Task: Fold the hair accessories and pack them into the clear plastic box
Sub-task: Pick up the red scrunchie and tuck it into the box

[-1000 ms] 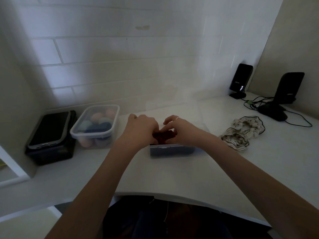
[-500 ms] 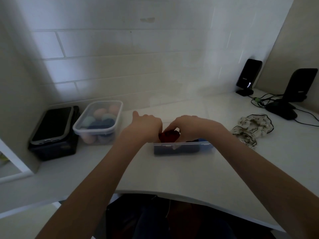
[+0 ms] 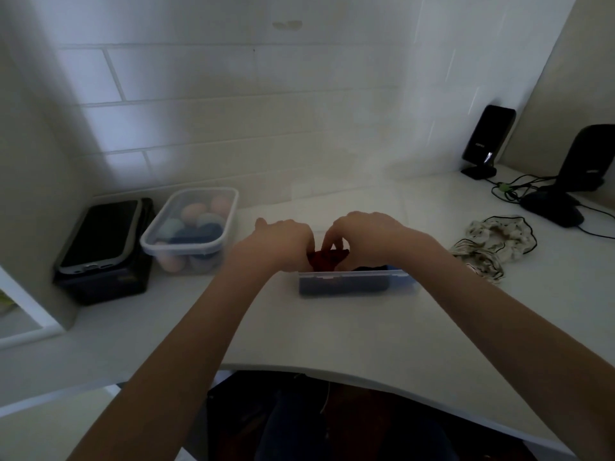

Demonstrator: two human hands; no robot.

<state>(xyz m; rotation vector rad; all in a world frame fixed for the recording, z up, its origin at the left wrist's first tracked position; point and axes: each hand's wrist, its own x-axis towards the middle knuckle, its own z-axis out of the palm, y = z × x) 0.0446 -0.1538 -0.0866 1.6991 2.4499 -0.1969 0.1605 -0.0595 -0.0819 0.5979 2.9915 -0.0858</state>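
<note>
Pinching the red hair accessory (image 3: 327, 259), your right hand's fingers (image 3: 334, 242) press it down at the clear plastic box's (image 3: 359, 283) left end, near the tabletop's (image 3: 332, 327) front edge; your left hand (image 3: 283, 242) grips its other side, fingers hidden. Release early and it may spring unfolded. 1 patterned scrunchie (image 3: 492, 242) waits toward the right edge.

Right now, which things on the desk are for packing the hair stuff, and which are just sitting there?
For the job:
- red hair accessory, held by the left hand and right hand
- clear plastic box
- white patterned scrunchies, waiting

Just lying about:
- lidded tub of pastel sponges
- phone
- two black speakers and cables
</note>
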